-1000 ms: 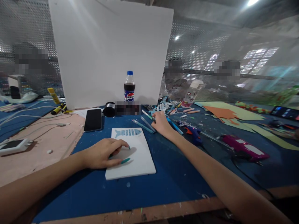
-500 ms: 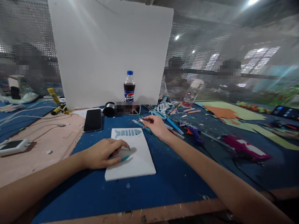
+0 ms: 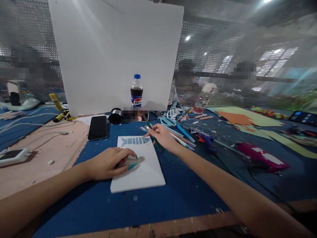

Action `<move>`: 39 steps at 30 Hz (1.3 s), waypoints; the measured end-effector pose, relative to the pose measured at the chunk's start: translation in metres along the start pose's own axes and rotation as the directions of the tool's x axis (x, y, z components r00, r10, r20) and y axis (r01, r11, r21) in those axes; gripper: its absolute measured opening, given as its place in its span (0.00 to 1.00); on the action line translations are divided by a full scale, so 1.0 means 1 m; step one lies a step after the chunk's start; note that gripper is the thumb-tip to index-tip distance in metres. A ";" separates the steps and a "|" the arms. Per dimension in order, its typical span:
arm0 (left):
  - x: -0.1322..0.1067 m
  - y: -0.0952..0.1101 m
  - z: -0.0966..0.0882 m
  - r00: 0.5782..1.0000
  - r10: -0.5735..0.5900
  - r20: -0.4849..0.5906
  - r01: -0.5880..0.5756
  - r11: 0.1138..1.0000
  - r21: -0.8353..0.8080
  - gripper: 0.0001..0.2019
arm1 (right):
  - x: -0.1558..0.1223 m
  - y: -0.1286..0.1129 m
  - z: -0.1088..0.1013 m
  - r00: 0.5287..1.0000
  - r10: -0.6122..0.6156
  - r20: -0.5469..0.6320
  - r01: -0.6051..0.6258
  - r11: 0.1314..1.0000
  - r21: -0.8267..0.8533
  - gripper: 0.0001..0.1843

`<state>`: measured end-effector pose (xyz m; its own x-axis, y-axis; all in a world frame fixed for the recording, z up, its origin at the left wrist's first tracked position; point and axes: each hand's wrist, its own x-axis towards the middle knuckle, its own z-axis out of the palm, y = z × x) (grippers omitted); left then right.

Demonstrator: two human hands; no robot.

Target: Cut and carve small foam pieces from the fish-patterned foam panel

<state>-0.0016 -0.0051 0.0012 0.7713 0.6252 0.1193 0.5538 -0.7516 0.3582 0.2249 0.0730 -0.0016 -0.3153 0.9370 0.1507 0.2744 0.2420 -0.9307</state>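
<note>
A white rectangular board lies on the blue table mat, with a blue-grey fish along its far edge. The fish has rows of dark spots. My left hand rests over the board's left side; its thumb and index finger, with long green nails, are apart and hold nothing. At the board's far right corner, my right hand has its fingers closed around a slim dark green pencil, which slants past the fingertips. Several pens lie just beyond that hand, beside light-blue scissors.
A cola bottle stands before a tall white panel. A black phone lies left of the board. To the right are a glue gun, its cord, paper scraps, a tumbler and coloured paper.
My right hand has shifted slightly left and towards me, its fingers now nearer the fish's head. The pencil in it stands more steeply. My left hand stays where it was.
</note>
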 end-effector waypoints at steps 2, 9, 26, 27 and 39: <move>0.000 -0.001 0.001 1.000 -0.003 0.004 0.003 1.000 0.000 0.14 | 0.002 0.005 -0.003 0.997 -0.030 -0.072 0.025 0.997 -0.066 0.16; -0.001 -0.002 0.001 1.000 -0.019 0.020 0.019 1.000 0.005 0.15 | 0.007 0.008 -0.008 0.996 -0.008 -0.094 -0.008 0.985 -0.170 0.19; 0.000 -0.005 0.005 1.000 0.006 -0.004 -0.006 1.000 -0.004 0.15 | 0.010 0.004 -0.009 0.961 0.003 -0.277 -0.020 0.998 -0.061 0.17; 0.000 -0.005 0.005 1.000 0.007 -0.007 -0.007 1.000 -0.002 0.14 | 0.010 0.003 -0.009 0.966 0.018 -0.257 -0.015 1.000 0.011 0.17; -0.004 -0.003 0.003 0.953 0.292 -0.082 -0.277 0.948 0.154 0.17 | 0.002 -0.003 -0.002 0.990 0.048 0.133 -0.080 0.966 0.246 0.05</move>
<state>-0.0054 -0.0056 -0.0034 0.8711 0.3936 0.2938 0.3598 -0.9186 0.1637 0.2248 0.0750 0.0024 -0.4196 0.9057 0.0597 0.0667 0.0963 -0.9931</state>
